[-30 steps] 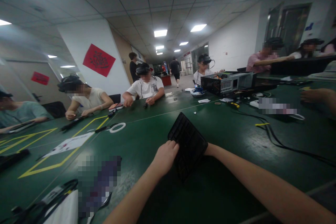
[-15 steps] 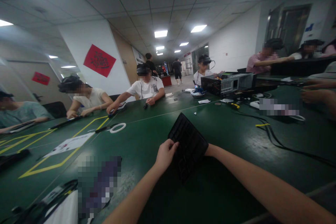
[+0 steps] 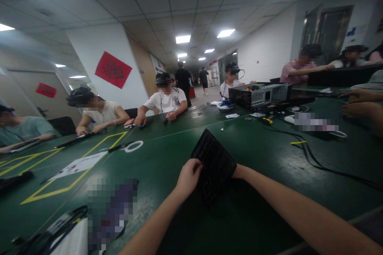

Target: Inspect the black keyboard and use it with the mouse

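A black rectangular panel (image 3: 217,167) with a grid of raised ribs is held tilted above the green table, its exact kind unclear. At its left edge, my left hand (image 3: 190,171) is closed, thumb and fingertips against the ribbed face; anything small between them is hidden. From the right, my right hand (image 3: 238,170) reaches behind the panel and supports it. Only the wrist and a little of that hand show, and its fingers are hidden by the panel.
An opened computer case (image 3: 259,95) stands at the far right, with black cables (image 3: 308,153) nearer. On the left lie a white ring (image 3: 134,146), a paper sheet (image 3: 79,165) within yellow tape, and a white object (image 3: 72,239) beside cables. Several people sit around the table.
My hands and the panel stay almost still. Across the table, a seated person's arm has drawn back toward their body. A walker in the background has moved right.
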The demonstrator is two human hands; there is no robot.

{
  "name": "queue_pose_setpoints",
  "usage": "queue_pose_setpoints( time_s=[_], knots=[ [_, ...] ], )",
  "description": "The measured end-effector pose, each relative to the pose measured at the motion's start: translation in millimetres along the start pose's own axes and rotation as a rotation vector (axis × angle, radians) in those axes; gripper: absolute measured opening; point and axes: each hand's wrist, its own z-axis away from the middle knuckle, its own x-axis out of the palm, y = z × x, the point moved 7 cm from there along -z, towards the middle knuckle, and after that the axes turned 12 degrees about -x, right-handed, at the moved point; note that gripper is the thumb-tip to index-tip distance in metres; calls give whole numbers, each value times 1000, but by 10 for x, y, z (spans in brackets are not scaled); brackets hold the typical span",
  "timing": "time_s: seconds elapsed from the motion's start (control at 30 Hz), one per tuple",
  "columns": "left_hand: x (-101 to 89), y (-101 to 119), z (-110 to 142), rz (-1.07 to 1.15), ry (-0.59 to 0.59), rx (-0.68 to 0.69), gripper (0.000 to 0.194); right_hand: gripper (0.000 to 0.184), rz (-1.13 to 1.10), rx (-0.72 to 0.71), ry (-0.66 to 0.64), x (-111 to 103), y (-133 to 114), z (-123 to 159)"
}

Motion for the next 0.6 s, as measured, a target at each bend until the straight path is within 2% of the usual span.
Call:
queue_pose_setpoints(
  time_s=[0.23, 0.3, 0.37, 0.43, 0.5, 0.53, 0.6],
  knots=[
    [-37, 167, 117, -121, 14, 243, 21, 32, 50, -25, -14, -6, -52, -24],
    [-56, 155, 107, -68, 34, 236, 20, 32, 65, -44, -19, -8, -78, -29],
    [-112, 40, 38, 127, 74, 73, 16, 34, 76, -62, -26, -9, -99, -31],
    [-119, -206, -29, 498, 70, -261, 13, 34, 89, -81, -36, -8, -114, -34],
    [-37, -398, -23, 849, 11, -569, 11, 34, 101, -96, -48, -8, -120, -37],
    [-4, -438, -12, 963, -22, -660, 12, 34, 106, -101, -52, -10, -121, -39],
    [1, -456, -5, 1046, -57, -720, 15, 34, 115, -105, -56, -17, -126, -44]
  ],
)
